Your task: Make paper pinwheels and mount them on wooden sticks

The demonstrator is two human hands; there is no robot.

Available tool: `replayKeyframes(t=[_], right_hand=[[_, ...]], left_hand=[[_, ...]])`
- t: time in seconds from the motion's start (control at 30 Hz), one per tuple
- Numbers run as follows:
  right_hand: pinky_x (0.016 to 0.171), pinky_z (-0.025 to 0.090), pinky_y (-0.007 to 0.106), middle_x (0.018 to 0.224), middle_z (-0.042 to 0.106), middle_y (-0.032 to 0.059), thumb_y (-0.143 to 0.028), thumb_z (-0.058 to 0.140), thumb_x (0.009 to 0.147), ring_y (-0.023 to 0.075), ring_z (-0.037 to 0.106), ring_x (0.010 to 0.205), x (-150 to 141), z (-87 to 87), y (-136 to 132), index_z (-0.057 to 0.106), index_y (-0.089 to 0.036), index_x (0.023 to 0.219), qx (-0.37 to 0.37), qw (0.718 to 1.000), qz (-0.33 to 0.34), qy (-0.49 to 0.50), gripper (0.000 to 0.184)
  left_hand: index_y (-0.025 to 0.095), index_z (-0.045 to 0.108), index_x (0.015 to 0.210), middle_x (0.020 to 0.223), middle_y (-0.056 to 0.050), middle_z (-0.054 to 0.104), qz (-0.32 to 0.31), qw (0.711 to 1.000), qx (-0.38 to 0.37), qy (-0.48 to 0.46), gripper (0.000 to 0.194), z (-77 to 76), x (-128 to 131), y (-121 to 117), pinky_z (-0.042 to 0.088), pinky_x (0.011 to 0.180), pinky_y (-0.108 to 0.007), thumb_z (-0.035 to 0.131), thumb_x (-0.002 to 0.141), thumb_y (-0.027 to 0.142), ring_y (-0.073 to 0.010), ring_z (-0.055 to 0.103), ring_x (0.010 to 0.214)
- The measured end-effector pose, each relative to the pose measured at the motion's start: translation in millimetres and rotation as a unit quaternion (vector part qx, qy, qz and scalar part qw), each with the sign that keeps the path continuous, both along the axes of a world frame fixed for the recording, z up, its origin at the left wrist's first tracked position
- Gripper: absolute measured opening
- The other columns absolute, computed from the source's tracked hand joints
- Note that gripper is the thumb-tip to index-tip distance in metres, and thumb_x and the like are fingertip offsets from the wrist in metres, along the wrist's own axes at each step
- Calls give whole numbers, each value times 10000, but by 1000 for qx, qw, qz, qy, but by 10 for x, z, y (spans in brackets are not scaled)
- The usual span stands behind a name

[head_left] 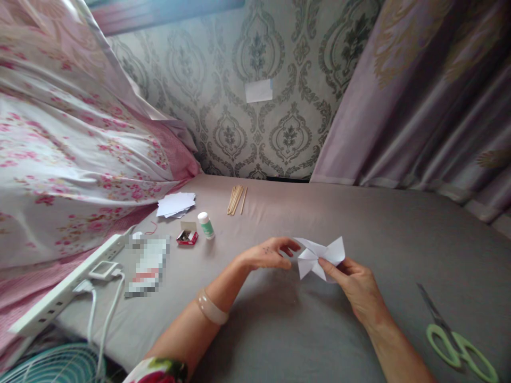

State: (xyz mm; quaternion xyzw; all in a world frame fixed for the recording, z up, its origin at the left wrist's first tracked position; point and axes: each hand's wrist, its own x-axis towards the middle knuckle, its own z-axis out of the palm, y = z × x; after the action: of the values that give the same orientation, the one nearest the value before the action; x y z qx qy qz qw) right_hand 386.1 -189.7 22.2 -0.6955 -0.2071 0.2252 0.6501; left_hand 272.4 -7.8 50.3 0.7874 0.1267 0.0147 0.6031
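A white paper pinwheel [313, 254] with folded, pointed blades is held above the grey cloth. My right hand [361, 284] grips it from the right, thumb pressed near its middle and fingers behind. My left hand [273, 254], a bangle [211, 307] on its wrist, hovers just left of the blades. Its fingers are bent, with the thumb apart from them, and nothing shows between them. Whether a fingertip brushes the upper left blade is hard to see.
Green-handled scissors [457, 340] lie at right. Farther back left are wooden sticks [236, 201], a white-capped bottle [206, 226], a small red box [187, 235] and paper sheets [176, 205]. A power strip [72, 284] with cables borders the left edge, beside a blurred-out packet [148, 266].
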Motion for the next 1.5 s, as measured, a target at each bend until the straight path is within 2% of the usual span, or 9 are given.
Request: replayKeyframes(t=[0.1,0.2,0.4,0.57,0.77,0.97,1.17,1.33,1.5], right_hand=[[645,533,314,788,752,87,-431,817,546,217,674,671,-3,-12,18,752,-147,764,28,997,-38,62,364],[632,542,316,800,754,96,-423,826,530,226,682,675,-36,-1,39,750,-144,762,38,996,-29,81,370],[648,553,320,791,753,93,-423,822,536,243,697,714,-81,28,59,754,-144,810,43,995,-11,90,398],[644,550,318,791,755,96,-427,821,530,238,696,696,-65,29,60,752,-140,797,38,994,-6,98,398],[593,538,314,753,750,92,-445,808,544,235,686,657,-48,12,58,748,-140,785,41,997,-2,68,393],[608,519,285,742,744,63,-412,812,554,197,669,641,-47,-18,51,740,-143,770,42,994,-2,103,352],[641,514,268,746,743,40,-375,827,546,169,661,653,-69,-22,52,741,-155,780,53,990,2,128,333],[624,519,265,749,746,46,-372,842,517,168,657,637,-79,-7,45,741,-156,763,51,990,-8,130,343],[606,526,276,777,752,71,-387,847,497,187,666,641,-65,-10,36,743,-144,752,38,992,-17,121,367]], left_hand=[[151,684,1049,981,-108,682,254,932,247,75,348,3,42,409,474,795,-294,566,723,122,-212,618,885],[101,598,1174,1226,-204,563,347,874,323,102,384,-57,71,759,404,939,-379,452,819,109,-284,529,1120],[55,638,1118,1160,-266,579,376,824,392,163,357,-179,157,1050,411,916,-402,396,861,114,-344,557,1099],[57,660,1093,1097,-258,624,367,811,412,194,378,-101,239,1106,425,883,-396,365,859,86,-341,576,1077],[74,669,1058,1065,-250,649,333,815,423,215,357,-33,87,910,448,845,-387,411,811,66,-332,607,1033],[130,687,862,951,-172,690,266,838,418,229,200,-104,-523,417,463,821,-324,504,780,144,-268,637,947],[160,619,642,532,-38,605,276,897,266,221,75,76,-974,86,416,463,-243,559,678,186,-164,565,430],[163,583,546,396,-2,533,258,922,181,226,89,135,-1081,-6,380,401,-223,565,631,186,-154,525,346],[143,653,588,375,-4,516,213,916,214,266,135,154,-1051,22,396,435,-234,585,662,234,-139,491,336]])
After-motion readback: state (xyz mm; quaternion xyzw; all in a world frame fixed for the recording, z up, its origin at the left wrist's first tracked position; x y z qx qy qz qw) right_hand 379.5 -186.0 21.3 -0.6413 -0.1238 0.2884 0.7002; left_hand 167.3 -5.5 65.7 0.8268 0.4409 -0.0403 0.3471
